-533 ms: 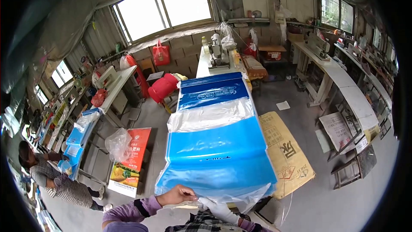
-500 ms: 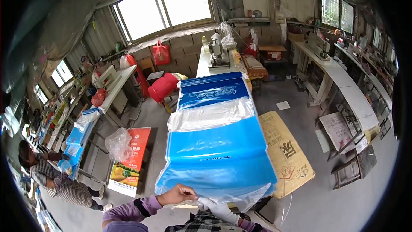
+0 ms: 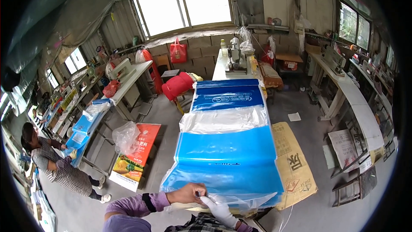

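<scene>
I stand at the near end of the blue plastic sheeting (image 3: pixel 227 146), which lies flat between me and the sewing machine (image 3: pixel 235 58) on the far tabletop (image 3: pixel 220 69); a white band (image 3: pixel 223 120) crosses it, light blue on the near side, dark blue on the far side. My left grip (image 3: pixel 192 192), bare, is curled in at the near edge, thumb and fingers drawn together; my right grip (image 3: pixel 219 211), in a white glove, meets it at the fingertips; I cannot tell whether either pinches anything, as the fingers hide the contact; loose clear film (image 3: pixel 253 199) lies just right of the glove.

Progress: I judge the laying-out done, the sheeting being spread with slight wrinkling; I judge the near edge unfinished, its film lying uneven.

Markings: pale print and an oval outline show on the dark blue part; a small dark line of lettering crosses the light blue; the brown sack (image 3: pixel 300 182) at right bears large dark characters and a red diamond; the orange-red sack (image 3: pixel 148 139) at left carries pale lettering above a crop picture; finer print is too small to certify.
</scene>
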The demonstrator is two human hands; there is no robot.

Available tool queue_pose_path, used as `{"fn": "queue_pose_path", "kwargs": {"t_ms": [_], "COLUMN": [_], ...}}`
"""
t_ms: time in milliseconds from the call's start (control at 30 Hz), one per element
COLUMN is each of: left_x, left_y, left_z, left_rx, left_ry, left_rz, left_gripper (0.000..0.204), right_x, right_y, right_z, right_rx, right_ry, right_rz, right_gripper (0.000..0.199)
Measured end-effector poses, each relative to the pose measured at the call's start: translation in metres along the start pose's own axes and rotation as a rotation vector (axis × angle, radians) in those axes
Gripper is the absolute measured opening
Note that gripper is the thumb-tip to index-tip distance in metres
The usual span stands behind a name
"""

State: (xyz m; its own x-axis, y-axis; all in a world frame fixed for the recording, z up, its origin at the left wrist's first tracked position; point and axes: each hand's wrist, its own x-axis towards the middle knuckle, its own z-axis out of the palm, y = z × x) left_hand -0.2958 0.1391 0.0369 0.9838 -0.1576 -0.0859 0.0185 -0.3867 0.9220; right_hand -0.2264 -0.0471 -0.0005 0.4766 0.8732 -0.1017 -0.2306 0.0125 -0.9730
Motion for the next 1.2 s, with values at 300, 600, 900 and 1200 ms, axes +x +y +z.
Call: {"fn": "queue_pose_path", "kwargs": {"t_ms": [300,600,900,1200], "left_x": [-0.004,0.043,0.044,0.024], "left_y": [-0.011,0.021,0.03,0.022], "left_z": [-0.032,-0.048,-0.048,-0.041], "left_rx": [-0.644,-0.653,-0.283,-0.024], "left_ry": [0.428,0.704,0.491,0.375], "left_rz": [-0.111,-0.061,0.018,0.075], "left_gripper": [0.009,0.011,0.013,0.014], "right_x": [-0.01,-0.094,0.035,-0.066], "right_y": [0.029,0.12,-0.084,-0.028], "right_z": [-0.025,-0.129,-0.015,-0.14], "right_rx": [-0.908,-1.186,-1.138,-1.64], "right_ry": [0.349,0.003,-0.029,0.659], "right_rz": [-0.601,-0.322,-0.567,-0.291], "right_gripper": [0.015,0.016,0.048,0.03]}}
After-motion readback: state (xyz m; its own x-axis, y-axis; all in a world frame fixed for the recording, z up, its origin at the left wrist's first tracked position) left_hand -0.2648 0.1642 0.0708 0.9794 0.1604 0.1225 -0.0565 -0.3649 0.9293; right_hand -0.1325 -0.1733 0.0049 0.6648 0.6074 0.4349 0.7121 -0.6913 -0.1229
